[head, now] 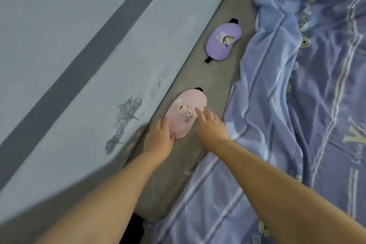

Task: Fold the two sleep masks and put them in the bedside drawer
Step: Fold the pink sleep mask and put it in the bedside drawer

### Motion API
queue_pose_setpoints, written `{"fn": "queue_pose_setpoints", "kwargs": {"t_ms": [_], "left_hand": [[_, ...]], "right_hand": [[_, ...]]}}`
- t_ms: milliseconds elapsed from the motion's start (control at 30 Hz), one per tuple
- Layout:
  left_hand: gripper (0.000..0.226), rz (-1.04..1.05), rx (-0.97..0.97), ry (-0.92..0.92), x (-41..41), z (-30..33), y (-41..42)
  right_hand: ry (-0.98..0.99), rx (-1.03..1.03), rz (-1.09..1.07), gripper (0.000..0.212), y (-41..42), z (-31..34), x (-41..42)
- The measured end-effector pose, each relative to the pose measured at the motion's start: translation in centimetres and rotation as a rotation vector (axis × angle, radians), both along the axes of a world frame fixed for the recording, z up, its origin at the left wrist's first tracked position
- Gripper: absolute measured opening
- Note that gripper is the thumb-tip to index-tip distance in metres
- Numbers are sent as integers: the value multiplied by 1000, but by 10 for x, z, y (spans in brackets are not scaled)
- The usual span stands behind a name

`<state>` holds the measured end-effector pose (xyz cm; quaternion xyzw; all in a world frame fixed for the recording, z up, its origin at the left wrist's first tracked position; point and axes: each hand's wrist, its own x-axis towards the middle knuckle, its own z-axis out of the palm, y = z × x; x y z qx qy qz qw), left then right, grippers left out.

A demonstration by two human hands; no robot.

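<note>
A pink sleep mask [184, 105] with a cartoon print lies flat on the grey mattress strip [217, 77], a black strap end showing at its far tip. My left hand [159, 139] rests at the mask's near-left edge, fingers touching it. My right hand [212, 126] lies on the mask's right side, fingers spread over the fabric. Farther along the strip lies a purple sleep mask [222, 42], flat and unfolded, with black strap ends at both tips. No drawer is in view.
A pale blue-grey headboard or wall panel [83, 61] with a dark stripe and tree print runs along the left. A rumpled blue striped quilt [297, 95] covers the bed on the right, close to both masks.
</note>
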<state>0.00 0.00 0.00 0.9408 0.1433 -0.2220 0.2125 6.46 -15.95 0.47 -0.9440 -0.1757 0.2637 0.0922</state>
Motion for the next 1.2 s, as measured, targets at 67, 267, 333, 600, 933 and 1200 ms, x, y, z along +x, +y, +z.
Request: {"fn": "queue_pose_setpoints", "kwargs": {"t_ms": [67,267,333,600,933,1200], "left_hand": [[61,107,-18,-43,20,-22,2],[24,478,-291,-70,58,-46,-11],[7,542,-448,-31,58,-43,-13],[18,410,-852,36,48,61,-20],[17,-72,-828,-101,-22,261,-95],[20,-129,-666,-297,-154,338,-206]], "right_hand": [[-15,54,-96,64,9,-22,17],[-10,187,-168,59,13,-52,33],[33,223,-205,56,9,-49,32],[176,432,-141,60,-19,54,18],[26,627,-158,23,-114,234,-63],[147,936,-255,34,-232,321,-154]]}}
